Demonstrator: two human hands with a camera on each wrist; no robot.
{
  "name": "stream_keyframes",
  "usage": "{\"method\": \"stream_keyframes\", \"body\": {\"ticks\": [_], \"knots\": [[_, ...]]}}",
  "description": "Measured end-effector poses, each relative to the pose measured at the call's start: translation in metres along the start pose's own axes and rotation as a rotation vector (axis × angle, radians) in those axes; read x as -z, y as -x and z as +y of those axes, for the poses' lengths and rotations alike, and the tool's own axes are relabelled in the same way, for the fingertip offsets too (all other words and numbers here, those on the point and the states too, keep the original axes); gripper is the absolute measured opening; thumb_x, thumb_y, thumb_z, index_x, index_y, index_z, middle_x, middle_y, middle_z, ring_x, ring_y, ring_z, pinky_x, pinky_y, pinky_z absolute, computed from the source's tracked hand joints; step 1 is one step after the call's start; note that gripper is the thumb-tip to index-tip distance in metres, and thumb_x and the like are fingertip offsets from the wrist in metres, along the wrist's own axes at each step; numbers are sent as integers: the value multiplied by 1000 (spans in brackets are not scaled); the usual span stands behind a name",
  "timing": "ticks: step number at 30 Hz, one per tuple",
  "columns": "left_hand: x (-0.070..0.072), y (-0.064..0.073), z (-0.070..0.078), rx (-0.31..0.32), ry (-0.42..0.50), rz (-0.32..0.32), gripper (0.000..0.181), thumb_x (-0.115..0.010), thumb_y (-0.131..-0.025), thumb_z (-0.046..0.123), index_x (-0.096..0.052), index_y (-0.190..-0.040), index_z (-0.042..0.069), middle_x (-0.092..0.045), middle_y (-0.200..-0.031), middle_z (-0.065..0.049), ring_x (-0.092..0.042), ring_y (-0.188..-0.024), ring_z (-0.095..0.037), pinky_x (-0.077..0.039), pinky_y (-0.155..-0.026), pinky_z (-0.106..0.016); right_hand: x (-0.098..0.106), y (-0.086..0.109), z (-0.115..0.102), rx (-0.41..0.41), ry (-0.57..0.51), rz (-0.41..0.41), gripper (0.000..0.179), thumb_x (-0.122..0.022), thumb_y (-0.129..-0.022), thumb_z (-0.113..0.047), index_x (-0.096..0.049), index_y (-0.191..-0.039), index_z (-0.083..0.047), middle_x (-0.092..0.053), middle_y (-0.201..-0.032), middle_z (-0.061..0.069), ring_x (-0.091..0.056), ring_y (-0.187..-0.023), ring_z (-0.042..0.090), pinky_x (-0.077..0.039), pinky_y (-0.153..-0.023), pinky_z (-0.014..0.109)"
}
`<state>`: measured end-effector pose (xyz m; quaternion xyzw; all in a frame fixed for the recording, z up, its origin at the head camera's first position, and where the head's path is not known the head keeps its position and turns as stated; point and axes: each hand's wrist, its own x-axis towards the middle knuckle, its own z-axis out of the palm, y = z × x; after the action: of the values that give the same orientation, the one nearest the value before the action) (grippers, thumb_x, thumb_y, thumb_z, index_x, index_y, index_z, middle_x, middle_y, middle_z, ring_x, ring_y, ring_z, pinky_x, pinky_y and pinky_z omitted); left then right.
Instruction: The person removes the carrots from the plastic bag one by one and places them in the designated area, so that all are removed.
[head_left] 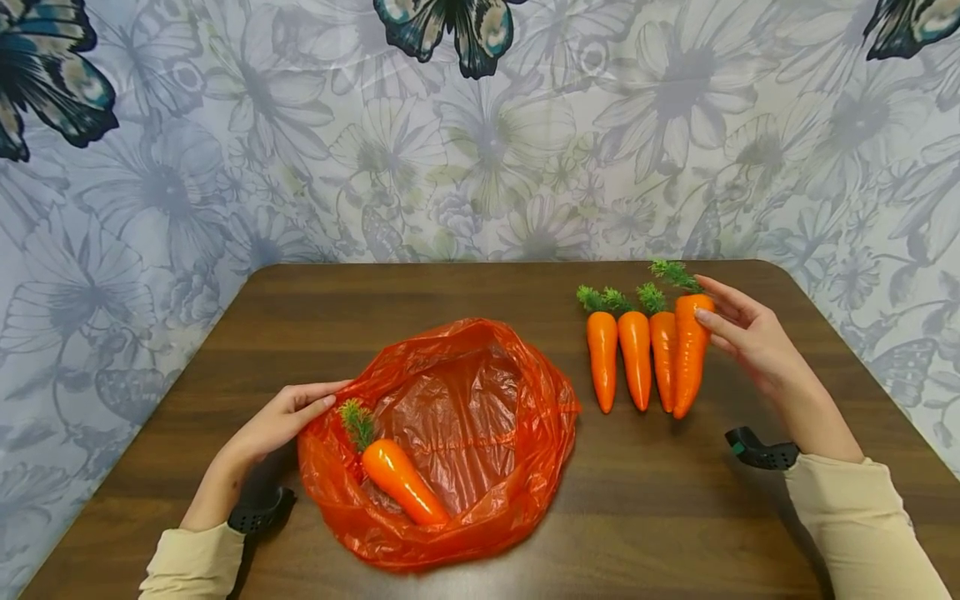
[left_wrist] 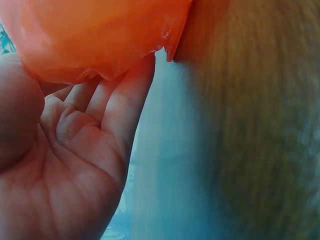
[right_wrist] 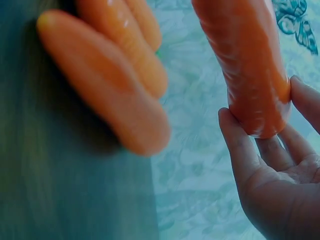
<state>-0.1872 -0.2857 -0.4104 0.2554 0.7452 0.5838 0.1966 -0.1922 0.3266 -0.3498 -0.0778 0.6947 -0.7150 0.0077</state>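
Note:
My right hand (head_left: 757,346) pinches a carrot (head_left: 691,354) near its leafy top, thumb on one side and fingers on the other. In the right wrist view that carrot (right_wrist: 250,65) is raised off the table, apart from the others. Beside it three more carrots (head_left: 635,358) lie in a row, tips toward me. My left hand (head_left: 273,425) holds the left rim of a red plastic bag (head_left: 551,467) between thumb and fingers; the bag's film (left_wrist: 100,35) covers the fingertips in the left wrist view. Inside the opened bag lies one carrot (head_left: 405,483), its green top against the left wall.
Everything stands on a dark wooden table (head_left: 637,517) with rounded far corners. Behind it hangs a floral backdrop (head_left: 487,167) with butterflies. A black wrist strap (head_left: 761,450) is on the right wrist, another (head_left: 262,510) on the left.

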Motion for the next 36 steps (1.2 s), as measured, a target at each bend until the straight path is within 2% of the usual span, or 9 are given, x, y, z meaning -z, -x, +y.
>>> {"method": "stream_keyframes", "body": {"ticks": [5, 11, 16, 25, 29, 33, 36], "knots": [[1, 0, 0, -5, 7, 0, 39, -39, -100, 2, -37, -137, -11, -62, -114, -16, -66, -74, -35, -54, -63, -47, 11, 0, 5, -3, -1, 1, 51, -49, -96, -1, -37, -145, -12, -57, -118, -6, -55, -103, 6, -48, -80, 17], [0, -1, 0, 13, -17, 11, 40, -40, -101, 5, -38, -138, -9, -62, -112, -17, -66, -71, -34, -54, -62, -47, 25, -2, 14, -13, -36, -18, 52, -50, -95, -1, -38, -144, -13, -58, -116, -7, -57, -101, 5, -48, -79, 17], [0, -1, 2, 33, -23, 16, 40, -40, -101, 6, -37, -138, -9, -61, -111, -21, -66, -68, -34, -54, -61, -47, 38, -5, 27, -52, 5, -10, 52, -51, -96, -3, -38, -145, -15, -58, -113, -12, -56, -99, 2, -48, -77, 15], [0, -2, 1, 38, -14, 12, 41, -40, -101, 6, -37, -139, -9, -60, -113, -23, -66, -70, -35, -54, -62, -47, 48, -12, 41, -82, 38, -29, 52, -49, -97, -3, -34, -146, -11, -58, -111, -11, -56, -97, 3, -49, -74, 17], [0, -1, 0, 34, -13, 12, 40, -40, -101, 6, -37, -138, -9, -62, -111, -20, -66, -70, -34, -54, -62, -47, 48, -15, 44, -109, 136, -36, 54, -50, -97, -9, -30, -147, -10, -52, -114, -12, -53, -98, 0, -48, -75, 15], [0, 0, -1, 35, -17, 16, 40, -40, -101, 6, -37, -138, -10, -62, -112, -19, -66, -71, -34, -54, -62, -47, 47, -19, 45, -144, 258, -31, 57, -50, -98, -18, -27, -149, -10, -42, -126, -7, -48, -101, -5, -45, -76, 12], [0, 0, -2, 38, -19, 19, 40, -40, -101, 6, -37, -137, -10, -63, -110, -19, -66, -70, -33, -54, -62, -46, 45, -21, 47, -154, 320, -20, 57, -51, -98, -22, -27, -148, -7, -40, -127, -5, -47, -100, -7, -44, -77, 11]]}}
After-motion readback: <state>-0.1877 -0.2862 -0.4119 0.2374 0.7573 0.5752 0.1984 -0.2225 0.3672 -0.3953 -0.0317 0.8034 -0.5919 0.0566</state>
